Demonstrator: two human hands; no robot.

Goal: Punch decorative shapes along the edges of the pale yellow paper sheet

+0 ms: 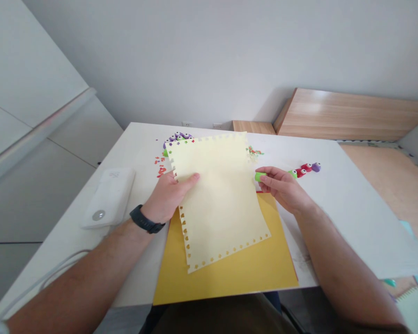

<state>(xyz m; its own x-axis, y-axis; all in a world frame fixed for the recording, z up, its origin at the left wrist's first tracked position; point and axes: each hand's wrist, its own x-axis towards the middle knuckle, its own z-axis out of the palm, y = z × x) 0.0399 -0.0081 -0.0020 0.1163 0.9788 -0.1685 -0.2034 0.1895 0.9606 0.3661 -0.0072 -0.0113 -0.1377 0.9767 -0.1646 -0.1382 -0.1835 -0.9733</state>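
Note:
My left hand (169, 192) grips the left edge of a pale yellow paper sheet (223, 195), thumb on top. The sheet is tilted, held over the desk, with small star, heart and flower shapes cut along its edges. Fingers of my right hand (282, 185) close around a small green craft punch (260, 176), just beside the sheet's right edge. Whether the punch touches the paper, I cannot tell. Below the sheet lies a yellow folder (226, 273) with red edges, partly covered by the sheet.
A cluster of purple and green punches (177, 137) stands behind the sheet's top left. More red, green and purple punches (306, 168) line up at right. Paper confetti (160, 171) lies left, and more beyond the sheet. A white device (109, 197) with a cable sits on the white desk (337, 222).

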